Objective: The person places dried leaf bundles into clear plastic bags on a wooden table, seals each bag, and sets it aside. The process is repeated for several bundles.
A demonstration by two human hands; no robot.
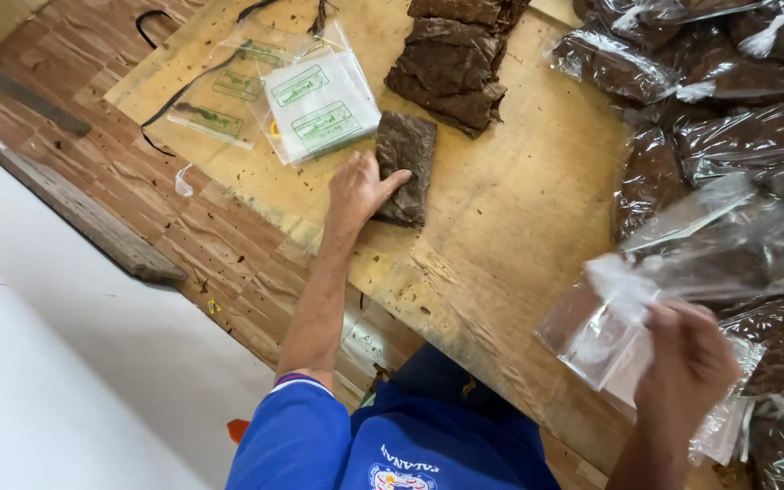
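My left hand (360,189) rests on a flat dark brown slab of pressed leaf (406,163) lying on the worn wooden board (519,209), with the thumb over the slab's near edge. A stack of similar dark slabs (451,68) lies farther back on the board. My right hand (682,367) is at the lower right, fingers closed on a filled clear plastic bag (628,308) by its twisted top. The bag holds the same dark material and lies among other filled bags.
A stack of empty clear bags with green labels (310,104) lies left of the slab. Many filled clear bags (737,100) are heaped along the right. Black cords (179,95) trail over the board's left corner. A wooden plank (83,213) lies on the tiled floor.
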